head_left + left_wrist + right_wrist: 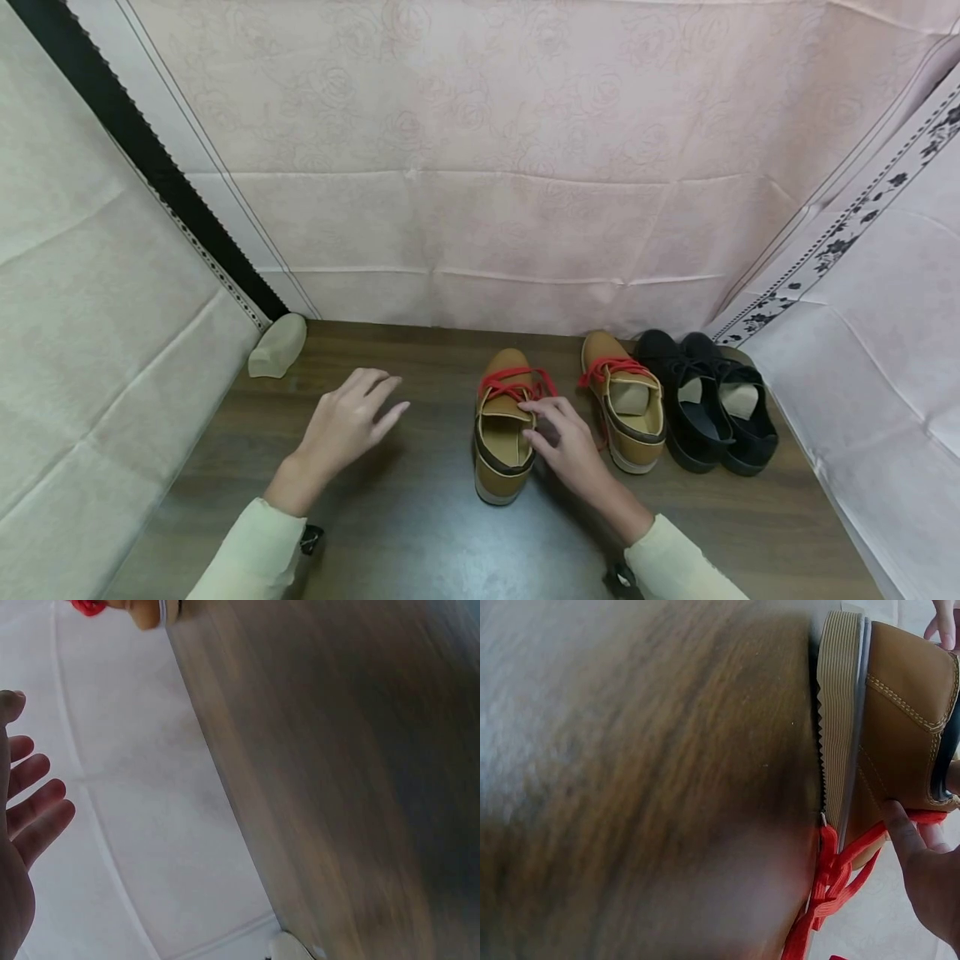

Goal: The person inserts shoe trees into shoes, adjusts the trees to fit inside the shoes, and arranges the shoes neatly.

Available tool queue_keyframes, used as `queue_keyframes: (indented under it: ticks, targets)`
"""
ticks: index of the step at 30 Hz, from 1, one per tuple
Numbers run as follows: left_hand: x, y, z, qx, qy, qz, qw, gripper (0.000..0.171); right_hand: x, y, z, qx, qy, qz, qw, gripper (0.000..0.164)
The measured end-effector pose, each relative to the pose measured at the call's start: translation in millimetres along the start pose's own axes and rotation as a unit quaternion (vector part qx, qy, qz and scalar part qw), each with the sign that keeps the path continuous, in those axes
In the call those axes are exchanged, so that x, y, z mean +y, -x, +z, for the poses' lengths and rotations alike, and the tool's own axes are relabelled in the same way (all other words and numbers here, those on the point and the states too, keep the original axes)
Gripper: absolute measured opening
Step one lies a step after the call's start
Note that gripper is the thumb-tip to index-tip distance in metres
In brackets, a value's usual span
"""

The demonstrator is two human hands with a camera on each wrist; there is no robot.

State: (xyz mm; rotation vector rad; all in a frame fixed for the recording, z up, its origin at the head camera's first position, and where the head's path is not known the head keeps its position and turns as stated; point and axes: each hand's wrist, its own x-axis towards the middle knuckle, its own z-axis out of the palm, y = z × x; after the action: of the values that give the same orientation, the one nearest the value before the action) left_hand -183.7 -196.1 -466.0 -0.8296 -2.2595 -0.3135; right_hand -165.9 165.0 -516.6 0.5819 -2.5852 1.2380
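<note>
A tan shoe (504, 475) with red laces (517, 385) stands upright on the wood floor, its toe toward the back wall. My right hand (567, 446) is at its right side, holding the edge of the opening between thumb and fingers. In the right wrist view, the fingertips (894, 814) rest on the shoe's side, close to the red lace, with the thumb at the collar. To the left, my left hand (343, 429) hovers over the floor, fingers loosely spread and holding nothing. The matching tan shoe (637, 450) stands just right of my right hand, a pale insert in it.
A pair of black shoes (693, 454) stands against the right wall, pale pieces inside. A cream rounded block (277, 346) lies in the back left corner. Pale sheets cover the back wall (480, 217) and both side walls around the wood floor (397, 533).
</note>
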Motion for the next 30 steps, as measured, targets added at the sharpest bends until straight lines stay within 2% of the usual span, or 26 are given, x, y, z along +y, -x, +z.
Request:
queue_keyframes:
  ticks: [14, 22, 30]
  targets:
    - [-32.6, 18.8, -14.2, -0.026, -0.047, -0.050, 0.9973, 0.044, -2, 1, -1, -0.003, -0.005, -0.001, 1.000, 0.041]
    - [-52.1, 29.6, -13.5, -0.013, -0.061, -0.065, 0.9960, 0.046, -3, -1, -1, -0.011, -0.007, 0.007, 1.000, 0.041]
    - [-72.9, 35.2, -14.3, -0.021, -0.086, -0.103, 0.9907, 0.048, -2, -1, -1, -0.011, -0.007, 0.009, 1.000, 0.041]
